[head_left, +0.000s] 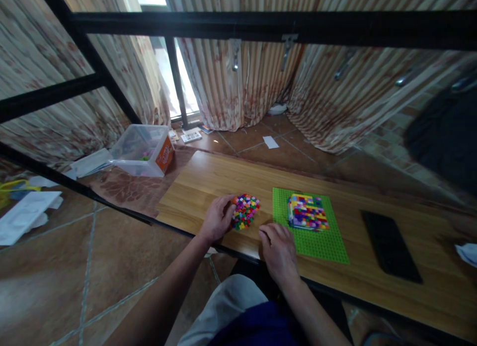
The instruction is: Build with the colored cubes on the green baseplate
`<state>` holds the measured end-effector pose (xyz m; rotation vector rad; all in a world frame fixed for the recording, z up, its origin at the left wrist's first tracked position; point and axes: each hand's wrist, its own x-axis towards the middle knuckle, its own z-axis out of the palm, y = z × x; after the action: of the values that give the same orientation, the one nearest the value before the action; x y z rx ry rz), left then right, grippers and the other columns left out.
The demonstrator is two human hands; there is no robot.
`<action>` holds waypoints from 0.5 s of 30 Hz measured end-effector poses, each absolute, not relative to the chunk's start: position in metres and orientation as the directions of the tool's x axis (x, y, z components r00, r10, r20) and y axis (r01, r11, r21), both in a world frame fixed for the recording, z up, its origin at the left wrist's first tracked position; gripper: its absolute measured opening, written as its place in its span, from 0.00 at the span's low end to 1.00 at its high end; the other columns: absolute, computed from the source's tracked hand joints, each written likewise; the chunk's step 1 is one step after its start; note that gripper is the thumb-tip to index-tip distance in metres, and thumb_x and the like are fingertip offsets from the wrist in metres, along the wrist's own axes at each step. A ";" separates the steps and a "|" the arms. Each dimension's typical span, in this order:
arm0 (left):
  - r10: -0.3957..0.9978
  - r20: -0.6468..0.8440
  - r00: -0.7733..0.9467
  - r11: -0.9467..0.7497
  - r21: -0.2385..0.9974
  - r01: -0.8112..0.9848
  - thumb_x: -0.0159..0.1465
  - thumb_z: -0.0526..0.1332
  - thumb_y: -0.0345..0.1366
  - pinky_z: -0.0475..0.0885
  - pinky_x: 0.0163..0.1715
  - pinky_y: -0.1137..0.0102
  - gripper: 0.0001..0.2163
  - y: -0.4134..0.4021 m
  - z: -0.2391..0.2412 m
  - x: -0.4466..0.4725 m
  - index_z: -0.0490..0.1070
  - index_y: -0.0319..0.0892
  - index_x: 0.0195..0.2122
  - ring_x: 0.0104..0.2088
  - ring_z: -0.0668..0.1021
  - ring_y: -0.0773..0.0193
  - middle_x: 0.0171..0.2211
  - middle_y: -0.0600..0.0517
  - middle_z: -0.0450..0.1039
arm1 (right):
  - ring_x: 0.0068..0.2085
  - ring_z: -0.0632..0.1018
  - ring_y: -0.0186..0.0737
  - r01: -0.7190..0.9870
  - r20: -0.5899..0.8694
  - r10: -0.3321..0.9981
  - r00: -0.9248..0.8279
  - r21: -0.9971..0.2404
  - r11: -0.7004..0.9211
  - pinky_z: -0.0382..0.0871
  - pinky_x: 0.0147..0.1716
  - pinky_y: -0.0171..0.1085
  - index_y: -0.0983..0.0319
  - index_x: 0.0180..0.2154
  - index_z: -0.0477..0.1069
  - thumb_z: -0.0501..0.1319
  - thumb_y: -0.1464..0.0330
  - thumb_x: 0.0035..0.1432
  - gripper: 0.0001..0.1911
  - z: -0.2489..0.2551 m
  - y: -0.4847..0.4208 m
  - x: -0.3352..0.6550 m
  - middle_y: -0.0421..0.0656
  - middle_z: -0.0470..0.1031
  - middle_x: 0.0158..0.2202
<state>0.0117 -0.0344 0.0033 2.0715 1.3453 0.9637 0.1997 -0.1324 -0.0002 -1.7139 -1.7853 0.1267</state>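
Observation:
A pile of small, many-coloured toy bricks (pixel 246 212) lies loose on the wooden table. At its left edge rests my left hand (pixel 219 217), fingers reaching out over the nearest bricks and the thumb a little apart. To the right of the pile is a green studded baseplate (pixel 320 249). On it stands a block built of many-coloured bricks (pixel 308 213), low and rectangular. My right hand (pixel 278 246) is beside the baseplate's near left edge, its fingers curled together. Whatever those fingers may hold is hidden.
A black flat slab (pixel 391 246) lies right of the baseplate on the table (pixel 208 172). On the floor at left stands a clear plastic bin (pixel 143 152) with an orange label. Black metal bars (pixel 238 28) cross in front of striped curtains. A dark figure (pixel 447 132) is at far right.

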 end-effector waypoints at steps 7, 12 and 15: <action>0.918 0.294 0.267 -0.397 0.712 0.579 0.68 0.55 0.39 0.72 0.54 0.59 0.13 -0.033 0.003 0.010 0.71 0.43 0.51 0.51 0.77 0.57 0.49 0.46 0.76 | 0.41 0.79 0.41 0.727 0.374 0.893 0.249 -0.681 0.082 0.72 0.43 0.41 0.58 0.41 0.78 0.54 0.59 0.67 0.16 0.014 -0.149 0.233 0.44 0.79 0.40; 0.914 0.298 0.276 -0.405 0.705 0.582 0.68 0.54 0.39 0.72 0.55 0.59 0.14 -0.032 0.004 0.010 0.71 0.43 0.52 0.51 0.76 0.58 0.49 0.46 0.76 | 0.44 0.78 0.42 0.779 0.442 0.840 0.315 -0.626 0.037 0.72 0.45 0.43 0.58 0.44 0.78 0.54 0.59 0.66 0.17 0.020 -0.152 0.266 0.46 0.79 0.43; 0.916 0.292 0.273 -0.399 0.712 0.577 0.68 0.54 0.39 0.71 0.55 0.59 0.14 -0.032 0.002 0.010 0.71 0.43 0.51 0.51 0.76 0.57 0.50 0.46 0.76 | 0.45 0.78 0.44 0.811 0.465 0.832 0.303 -0.584 0.031 0.72 0.47 0.45 0.60 0.44 0.78 0.53 0.57 0.66 0.19 0.024 -0.146 0.278 0.48 0.79 0.43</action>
<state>0.0097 -0.0321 0.0018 2.0771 1.3428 0.9545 0.2782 -0.1463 0.0242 -1.7540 -1.4875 0.0318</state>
